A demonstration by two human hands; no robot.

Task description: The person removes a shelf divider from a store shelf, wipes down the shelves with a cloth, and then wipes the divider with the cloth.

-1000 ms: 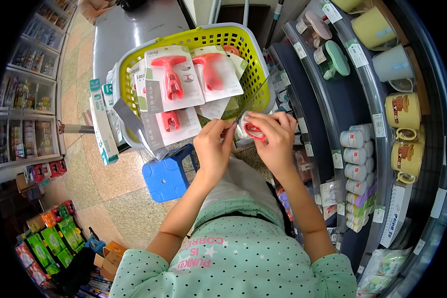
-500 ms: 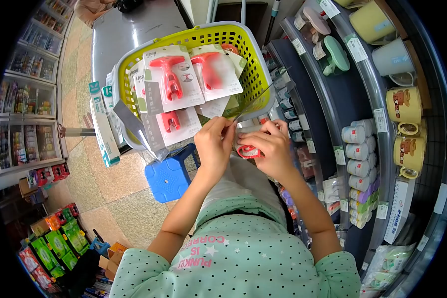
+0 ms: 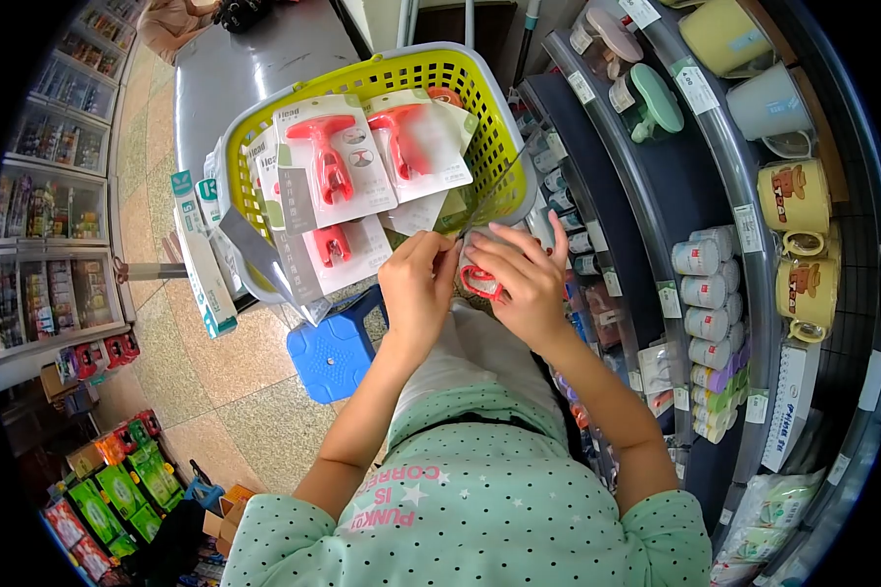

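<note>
Just below the front right corner of a yellow-green basket (image 3: 504, 108), my two hands are close together. My left hand (image 3: 416, 289) pinches the end of a thin dark strip or wire, too small to make out. My right hand (image 3: 524, 284) is curled round a small red and white item (image 3: 481, 283), with one finger raised. In the basket lie several white packaged cards with red tools, one of them a red peeler-like tool (image 3: 330, 161). Long teal and white boxes (image 3: 202, 264) stand at the basket's left side.
A metal table (image 3: 264, 73) lies behind the basket, with a person's arm (image 3: 171, 29) at its far left. Shelves with yellow mugs (image 3: 795, 196) and white rolls (image 3: 697, 258) curve along the right. A blue stool (image 3: 331, 357) stands on the floor below the basket.
My right hand has shifted slightly left around the red and white item, and one finger has lifted. My left hand stays nearly in place. The view has moved a little.
</note>
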